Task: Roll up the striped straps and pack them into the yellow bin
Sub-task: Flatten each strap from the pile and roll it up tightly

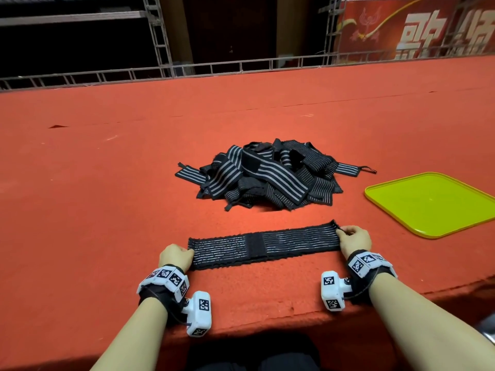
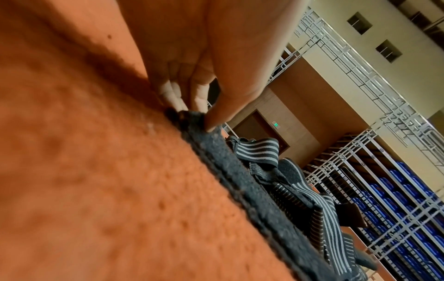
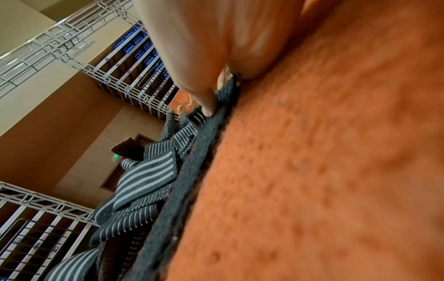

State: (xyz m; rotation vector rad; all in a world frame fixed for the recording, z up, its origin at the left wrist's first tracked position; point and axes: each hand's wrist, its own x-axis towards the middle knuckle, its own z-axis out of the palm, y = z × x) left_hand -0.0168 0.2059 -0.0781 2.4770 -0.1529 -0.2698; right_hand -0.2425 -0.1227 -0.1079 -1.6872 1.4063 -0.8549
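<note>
Your left hand (image 1: 175,256) pinches the left end of a striped strap (image 1: 263,245), and your right hand (image 1: 355,240) pinches the right end, so the strap runs flat and stretched between the two grips along the near part of the red carpeted surface (image 1: 107,183). In the left wrist view, your thumb (image 2: 217,116) presses down on top of the strap's dark edge (image 2: 240,182) while the curled fingers (image 2: 173,95) meet it from the other side, right at the carpet (image 2: 96,171). In the right wrist view, one fingertip (image 3: 207,106) bears down on the strap's end (image 3: 192,171), with the rest of the hand curled close behind it against the carpet (image 3: 312,171); the exact lie of the other fingers is hidden.

The strap lies lengthwise from left to right, its right end a little farther from you than its left. A plain black patch (image 1: 255,245) crosses it near the middle, with thin pale stripes on either side.

Beyond the strap, apart from it, sits the loose pile of striped straps (image 1: 267,178), tangled and overlapping, unrolled. The yellow bin (image 1: 434,204), a shallow tray with a low rim, rests on the carpet to the right of the pile and beyond your right hand, touching neither.

Each wrist carries a white tracker block with black-and-white markers (image 1: 199,313). A metal truss rail (image 1: 187,70) edges the far side of the surface, and a red banner (image 1: 417,28) hangs at the upper right.
</note>
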